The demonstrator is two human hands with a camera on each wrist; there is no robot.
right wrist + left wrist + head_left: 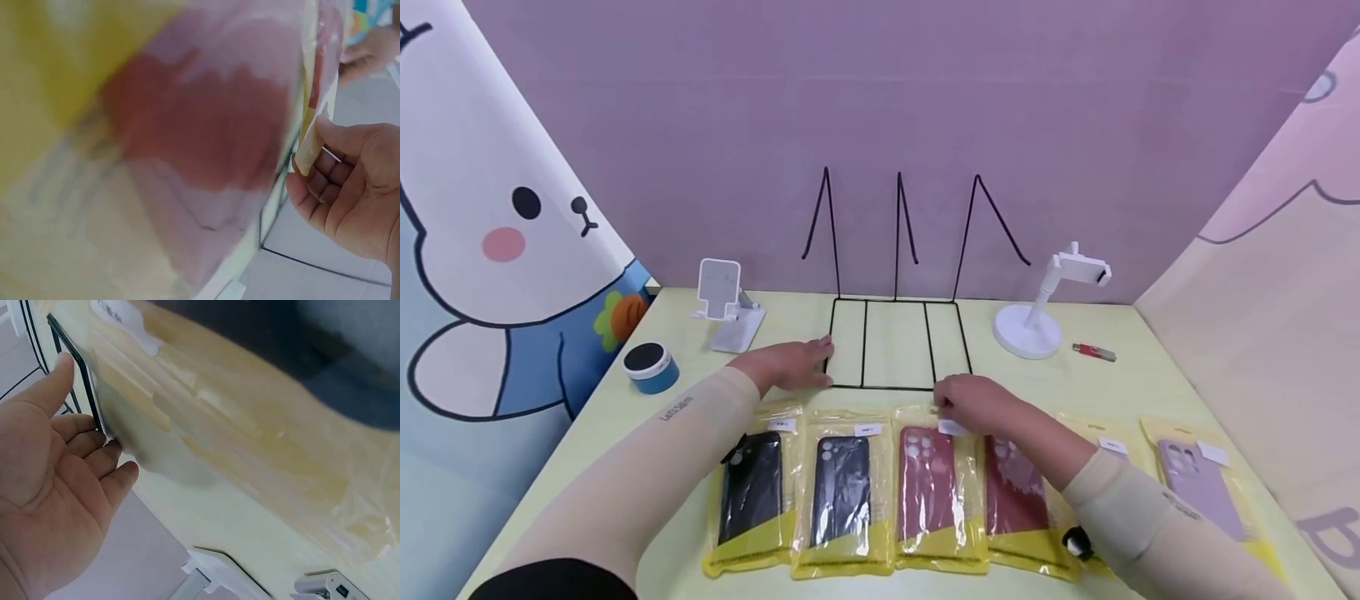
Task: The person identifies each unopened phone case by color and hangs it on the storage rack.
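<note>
My left hand [786, 364] touches the left side of a black wire rack [895, 388], its thumb and fingers [119, 481] spread apart at the base wire. At the rack's front right corner, my right hand [977, 404] pinches the top edge of a clear-and-yellow bag [306, 153] holding a red phone case [927, 479]. Left of that bag lie two bagged dark phone cases [751, 475]. To its right, partly under my right forearm, lies another bagged red phone case [1017, 492]. The right wrist view shows the nearest bag blurred.
A white phone stand [718, 292] and a blue round speaker [652, 368] stand left. A white round-based phone holder [1028, 331] and a red USB stick [1094, 352] are right. Bagged purple phone cases [1201, 483] lie at the right front. The rack's three uprights stand before the back wall.
</note>
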